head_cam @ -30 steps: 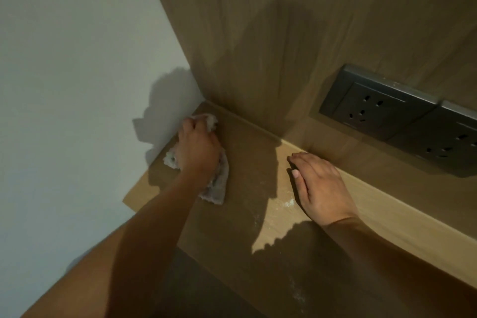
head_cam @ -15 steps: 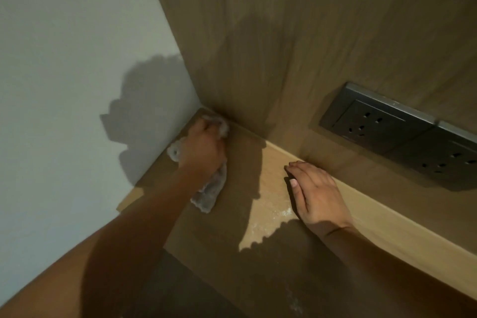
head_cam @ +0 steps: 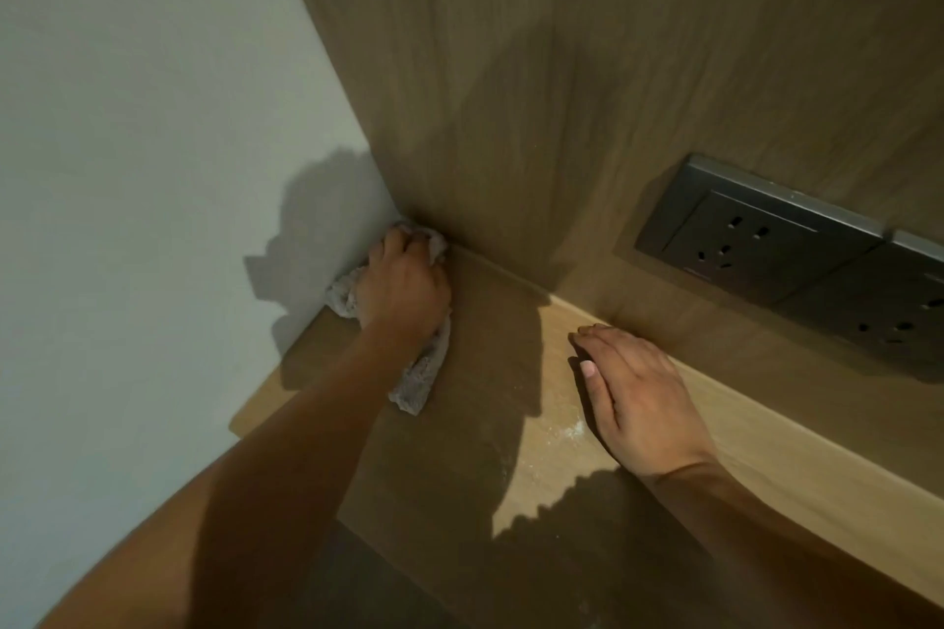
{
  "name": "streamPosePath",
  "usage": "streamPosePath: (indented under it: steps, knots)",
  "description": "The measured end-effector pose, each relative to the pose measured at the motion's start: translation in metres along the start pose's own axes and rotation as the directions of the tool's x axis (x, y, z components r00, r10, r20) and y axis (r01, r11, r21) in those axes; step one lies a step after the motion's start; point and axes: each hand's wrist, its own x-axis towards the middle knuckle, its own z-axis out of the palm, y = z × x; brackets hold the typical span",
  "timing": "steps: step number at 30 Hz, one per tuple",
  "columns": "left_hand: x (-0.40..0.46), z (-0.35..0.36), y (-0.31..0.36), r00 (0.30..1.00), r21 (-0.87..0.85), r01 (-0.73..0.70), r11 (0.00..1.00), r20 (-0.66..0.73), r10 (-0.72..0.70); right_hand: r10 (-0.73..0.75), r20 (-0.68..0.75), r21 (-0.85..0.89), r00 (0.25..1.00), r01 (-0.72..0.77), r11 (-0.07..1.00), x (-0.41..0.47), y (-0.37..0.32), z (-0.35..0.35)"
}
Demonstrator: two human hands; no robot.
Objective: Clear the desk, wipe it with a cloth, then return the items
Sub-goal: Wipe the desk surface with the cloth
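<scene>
The left hand [head_cam: 401, 284] presses a crumpled grey cloth [head_cam: 419, 375] into the far left corner of the wooden tabletop [head_cam: 756, 470], where the white wall [head_cam: 127, 169] meets the wooden back panel [head_cam: 562, 66]. Its fingers are curled over the cloth and grip it; one end of the cloth shows beyond the fingertips in the corner, and the other end lies on the tabletop near the wrist. The right hand [head_cam: 633, 398] rests flat on the tabletop, palm down, with the fingers straight and close together, just beside the foot of the back panel. It holds nothing. Some pale dust [head_cam: 569, 434] lies on the tabletop beside this hand. Two dark wall sockets [head_cam: 756, 240] sit side by side in the back panel, above the right hand.
</scene>
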Motion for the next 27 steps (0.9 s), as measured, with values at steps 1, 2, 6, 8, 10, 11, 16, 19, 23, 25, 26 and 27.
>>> streamPosePath:
  steps: [1, 2, 6, 8, 10, 11, 16, 19, 23, 25, 26, 27]
  knots:
    - [0.003, 0.001, 0.006, 0.997, 0.021, 0.072, 0.997, -0.009, -0.072, 0.002, -0.003, -0.003, 1.000, -0.002, 1.000, 0.000, 0.000, 0.000]
    - [0.007, 0.001, 0.011, 0.990, 0.029, 0.138, 0.990, -0.012, -0.137, 0.002, -0.008, -0.005, 1.000, -0.002, 1.000, 0.000, 0.000, 0.000]
    - [0.020, 0.003, 0.015, 0.981, -0.003, 0.195, 0.981, -0.009, -0.195, 0.000, -0.016, -0.005, 1.000, 0.000, 1.000, 0.001, -0.001, 0.002]
    - [0.020, 0.002, 0.012, 0.983, -0.014, 0.184, 0.983, -0.003, -0.184, -0.003, -0.017, -0.010, 1.000, 0.003, 1.000, 0.002, -0.001, 0.001]
    - [0.019, 0.001, 0.011, 0.983, -0.004, 0.183, 0.983, 0.006, -0.183, -0.001, -0.023, -0.021, 1.000, 0.001, 1.000, 0.000, -0.002, 0.000]
    - [0.019, 0.001, 0.012, 0.980, -0.009, 0.197, 0.980, 0.008, -0.197, 0.000, -0.024, -0.025, 1.000, 0.000, 1.000, 0.000, -0.002, -0.001]
    - [0.026, -0.001, 0.019, 0.947, -0.161, 0.315, 0.935, -0.016, -0.322, 0.009, -0.008, -0.041, 1.000, -0.010, 0.999, -0.001, -0.003, -0.002]
    - [0.019, 0.001, 0.009, 0.968, -0.172, 0.230, 0.958, -0.063, -0.244, 0.004, -0.004, -0.046, 1.000, -0.004, 0.999, 0.000, -0.002, -0.001]
    - [0.000, 0.013, 0.007, 0.963, -0.168, 0.152, 0.974, -0.195, -0.184, 0.004, -0.001, -0.049, 1.000, -0.004, 0.999, 0.000, -0.003, -0.001]
    - [-0.002, 0.016, 0.012, 0.930, -0.189, 0.243, 0.952, -0.233, -0.284, 0.002, -0.005, -0.050, 1.000, -0.003, 0.999, 0.000, -0.002, 0.000]
    - [-0.003, 0.016, 0.015, 0.918, -0.205, 0.280, 0.938, -0.228, -0.324, 0.001, -0.004, -0.049, 1.000, -0.002, 0.999, 0.000, -0.001, 0.000]
    - [-0.002, 0.017, 0.016, 0.916, -0.219, 0.294, 0.930, -0.213, -0.340, 0.002, -0.003, -0.046, 1.000, -0.002, 0.999, 0.000, -0.001, 0.000]
